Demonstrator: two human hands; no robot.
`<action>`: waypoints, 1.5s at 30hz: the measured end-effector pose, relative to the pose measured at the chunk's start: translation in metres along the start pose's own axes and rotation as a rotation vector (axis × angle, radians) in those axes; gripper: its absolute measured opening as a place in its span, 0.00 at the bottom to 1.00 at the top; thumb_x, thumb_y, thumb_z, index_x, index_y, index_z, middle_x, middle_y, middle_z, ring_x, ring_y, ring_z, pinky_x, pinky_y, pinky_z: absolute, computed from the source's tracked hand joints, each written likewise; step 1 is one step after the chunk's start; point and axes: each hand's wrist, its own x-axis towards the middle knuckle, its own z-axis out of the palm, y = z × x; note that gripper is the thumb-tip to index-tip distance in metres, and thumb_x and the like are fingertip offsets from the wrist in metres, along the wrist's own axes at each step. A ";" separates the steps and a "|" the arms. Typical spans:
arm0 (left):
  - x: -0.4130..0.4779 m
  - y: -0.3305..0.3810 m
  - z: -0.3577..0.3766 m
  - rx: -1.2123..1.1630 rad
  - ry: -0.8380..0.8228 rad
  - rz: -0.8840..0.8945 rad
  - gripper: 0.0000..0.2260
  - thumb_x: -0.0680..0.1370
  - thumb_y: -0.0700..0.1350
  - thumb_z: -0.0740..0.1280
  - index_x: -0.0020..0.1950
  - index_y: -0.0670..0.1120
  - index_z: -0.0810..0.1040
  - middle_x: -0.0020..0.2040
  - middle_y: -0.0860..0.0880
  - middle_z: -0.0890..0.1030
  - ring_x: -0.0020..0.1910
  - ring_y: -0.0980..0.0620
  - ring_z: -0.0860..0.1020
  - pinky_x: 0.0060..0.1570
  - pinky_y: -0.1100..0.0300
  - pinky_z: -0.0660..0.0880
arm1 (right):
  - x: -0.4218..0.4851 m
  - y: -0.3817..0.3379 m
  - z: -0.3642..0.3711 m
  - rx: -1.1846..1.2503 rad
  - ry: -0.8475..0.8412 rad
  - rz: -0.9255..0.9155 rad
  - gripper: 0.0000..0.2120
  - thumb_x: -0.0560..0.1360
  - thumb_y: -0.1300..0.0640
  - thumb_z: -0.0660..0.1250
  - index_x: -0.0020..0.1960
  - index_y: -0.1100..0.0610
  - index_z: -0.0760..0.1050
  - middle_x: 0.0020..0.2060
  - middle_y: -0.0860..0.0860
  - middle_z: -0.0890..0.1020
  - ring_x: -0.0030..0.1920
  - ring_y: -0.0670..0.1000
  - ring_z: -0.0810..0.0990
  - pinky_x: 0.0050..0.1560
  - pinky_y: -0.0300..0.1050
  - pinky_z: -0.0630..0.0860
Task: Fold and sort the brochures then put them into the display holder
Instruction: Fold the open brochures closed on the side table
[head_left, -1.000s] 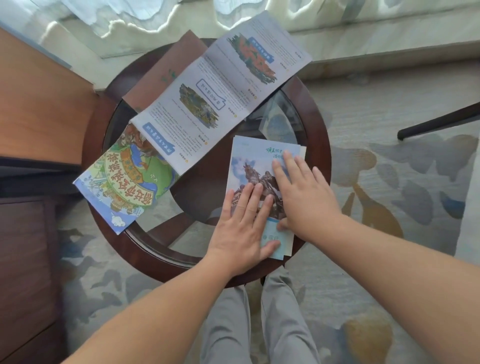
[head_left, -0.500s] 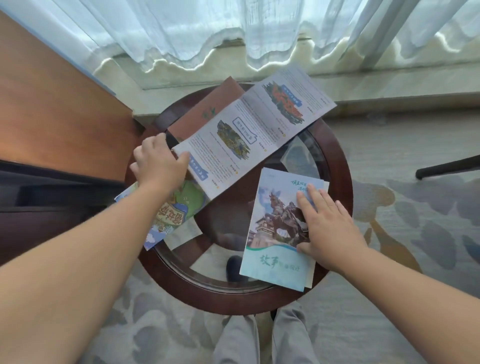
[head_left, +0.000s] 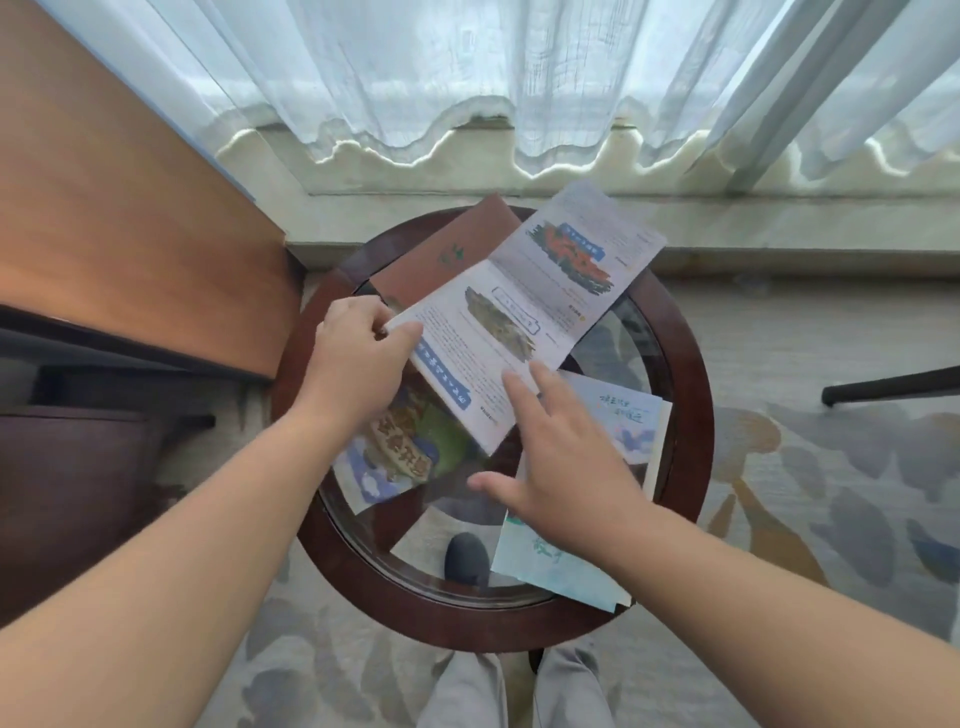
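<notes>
Unfolded brochure (head_left: 524, 312) lay slantwise across the round glass surface (head_left: 693, 467), its far end past the rim toward the window. Left hand (head_left: 358, 358) now pinched its near-left end between thumb and fingers; half a second before it only rested on that corner. Right hand (head_left: 561, 457) had left the folded blue brochure (head_left: 634, 421) it was pressing: fingers now straight and spread, holding nothing, tips at the unfolded brochure's near edge, contact unclear. Folded blue brochure stayed on the surface's right side, partly under that hand. Cartoon-map brochure (head_left: 400, 447) lay below the left wrist, brown booklet (head_left: 452, 249) under the unfolded one. Surface had a dark wood rim; sheer white curtain (head_left: 467, 67) behind, wooden panel (head_left: 130, 208) left, patterned carpet (head_left: 831, 467) beneath.
</notes>
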 end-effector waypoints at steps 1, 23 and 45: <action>-0.013 0.008 -0.004 -0.050 -0.009 0.032 0.12 0.78 0.51 0.65 0.44 0.42 0.76 0.54 0.52 0.74 0.56 0.52 0.73 0.52 0.53 0.70 | 0.002 -0.014 -0.002 0.020 0.006 -0.026 0.48 0.71 0.35 0.67 0.79 0.50 0.44 0.79 0.52 0.47 0.78 0.53 0.46 0.76 0.52 0.51; -0.009 0.016 0.013 -1.083 -0.281 -0.301 0.16 0.80 0.40 0.55 0.63 0.41 0.76 0.54 0.43 0.81 0.53 0.42 0.77 0.50 0.49 0.76 | 0.000 -0.014 -0.072 1.048 0.221 -0.062 0.14 0.81 0.61 0.60 0.49 0.46 0.81 0.46 0.44 0.86 0.48 0.47 0.85 0.45 0.41 0.81; -0.034 -0.135 0.027 0.207 0.029 -0.383 0.19 0.73 0.48 0.66 0.63 0.48 0.70 0.57 0.46 0.74 0.57 0.42 0.73 0.57 0.47 0.73 | 0.051 -0.022 0.070 -0.091 -0.022 0.034 0.46 0.70 0.52 0.73 0.79 0.52 0.48 0.72 0.54 0.62 0.70 0.57 0.64 0.67 0.51 0.67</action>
